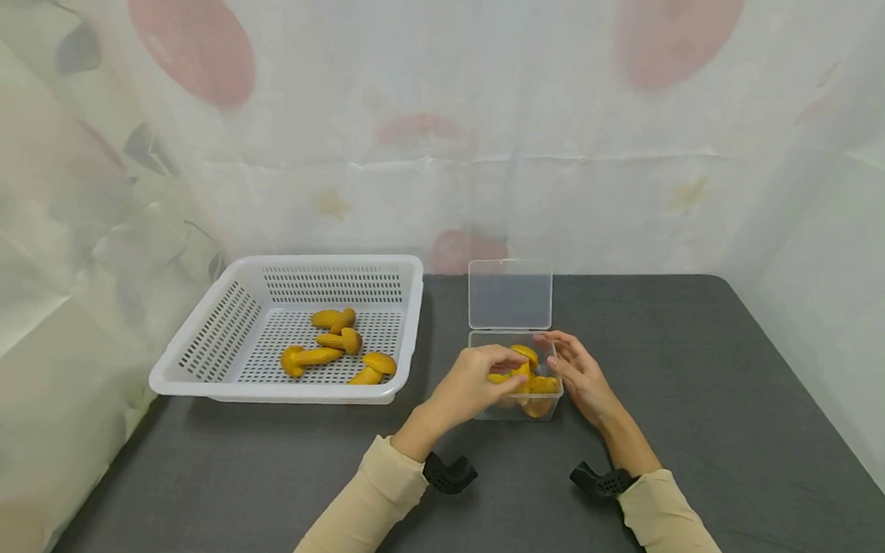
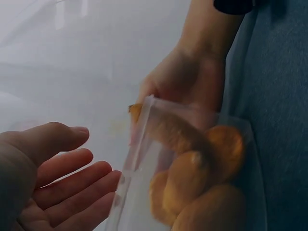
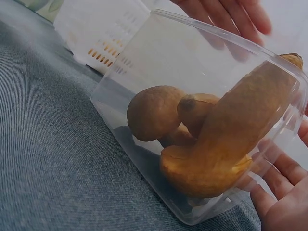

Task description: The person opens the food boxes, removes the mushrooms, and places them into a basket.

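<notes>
A clear plastic box [image 1: 514,410] with its lid [image 1: 510,295] raised at the back holds several yellow-brown mushrooms [image 1: 544,385]. In the right wrist view, one long mushroom [image 3: 231,130] leans up towards the rim, others lying beside it. My left hand [image 1: 478,379] is over the box's left side; its fingers hold nothing, and the left wrist view shows them [image 2: 77,192] relaxed and apart from the thumb. Against the box's right wall rests my right hand [image 1: 583,380], its fingers [image 3: 281,180] fairly straight along the outside.
To the left stands a white perforated basket [image 1: 282,392] with several more yellow mushrooms [image 1: 310,357] on its floor. Both the basket and the box are on a dark grey table [image 1: 706,407]. A patterned curtain [image 1: 448,176] hangs behind the table and along its sides.
</notes>
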{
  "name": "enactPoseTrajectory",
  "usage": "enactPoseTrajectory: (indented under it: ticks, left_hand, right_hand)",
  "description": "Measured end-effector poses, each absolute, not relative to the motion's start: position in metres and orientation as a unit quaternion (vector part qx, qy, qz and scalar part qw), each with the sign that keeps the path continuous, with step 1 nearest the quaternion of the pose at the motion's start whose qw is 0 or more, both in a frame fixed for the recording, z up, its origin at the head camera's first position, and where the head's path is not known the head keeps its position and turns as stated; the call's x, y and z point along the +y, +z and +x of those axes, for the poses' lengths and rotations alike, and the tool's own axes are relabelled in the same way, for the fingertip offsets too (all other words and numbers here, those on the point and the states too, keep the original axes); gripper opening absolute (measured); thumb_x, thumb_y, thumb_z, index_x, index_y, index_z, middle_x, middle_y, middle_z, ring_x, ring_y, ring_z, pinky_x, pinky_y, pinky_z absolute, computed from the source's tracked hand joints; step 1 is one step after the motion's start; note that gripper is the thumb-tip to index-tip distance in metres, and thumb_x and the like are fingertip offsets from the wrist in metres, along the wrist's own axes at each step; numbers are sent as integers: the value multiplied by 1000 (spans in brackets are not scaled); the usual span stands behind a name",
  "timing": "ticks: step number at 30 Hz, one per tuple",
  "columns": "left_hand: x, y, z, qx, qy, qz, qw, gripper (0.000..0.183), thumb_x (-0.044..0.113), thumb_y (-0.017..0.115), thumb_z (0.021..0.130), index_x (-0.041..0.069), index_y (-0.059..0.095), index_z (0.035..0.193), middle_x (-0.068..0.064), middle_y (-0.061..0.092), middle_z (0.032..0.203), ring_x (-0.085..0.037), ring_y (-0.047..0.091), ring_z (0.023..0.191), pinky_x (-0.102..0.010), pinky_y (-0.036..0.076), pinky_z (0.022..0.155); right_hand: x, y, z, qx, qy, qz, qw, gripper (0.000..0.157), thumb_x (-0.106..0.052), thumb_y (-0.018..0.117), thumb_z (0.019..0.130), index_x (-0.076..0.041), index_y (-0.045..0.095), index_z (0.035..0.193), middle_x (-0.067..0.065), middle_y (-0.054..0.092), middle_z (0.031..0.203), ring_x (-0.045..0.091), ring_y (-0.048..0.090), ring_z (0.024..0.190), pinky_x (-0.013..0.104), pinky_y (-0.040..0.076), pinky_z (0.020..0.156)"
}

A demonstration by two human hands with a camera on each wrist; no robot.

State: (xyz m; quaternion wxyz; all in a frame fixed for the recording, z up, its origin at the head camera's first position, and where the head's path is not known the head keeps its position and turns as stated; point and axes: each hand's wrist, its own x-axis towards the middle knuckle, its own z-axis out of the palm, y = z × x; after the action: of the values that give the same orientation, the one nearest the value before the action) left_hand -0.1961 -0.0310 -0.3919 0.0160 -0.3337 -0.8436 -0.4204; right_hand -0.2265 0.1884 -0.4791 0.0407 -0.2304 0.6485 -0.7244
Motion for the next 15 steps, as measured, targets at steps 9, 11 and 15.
enactPoseTrajectory:
  ticks: [9,11,15]
  left_hand:
    - [-4,-403,-197,-874,-364,-322,-1,37,30,69,89,6,69,117,-10,73,111,-19,71,101,-22,59,86]
    - [0,-405,-197,-881,-347,-321,5,39,33,69,88,8,69,118,-7,74,110,-17,71,99,-20,58,83]
    - [5,-409,-197,-889,-331,-316,13,38,36,68,88,10,70,115,-5,74,107,-16,70,91,-16,56,76]
  right_hand:
    - [188,-479,-227,648,-726,-225,47,43,-15,43,103,-2,31,142,-13,48,135,-6,43,129,7,39,101]
    - [188,-479,-227,646,-727,-229,45,44,-16,43,103,0,30,142,-12,48,136,-6,43,129,7,41,101]
    - [188,-481,-227,638,-732,-235,44,43,-19,39,105,1,30,141,-11,49,136,-4,45,128,8,43,101]
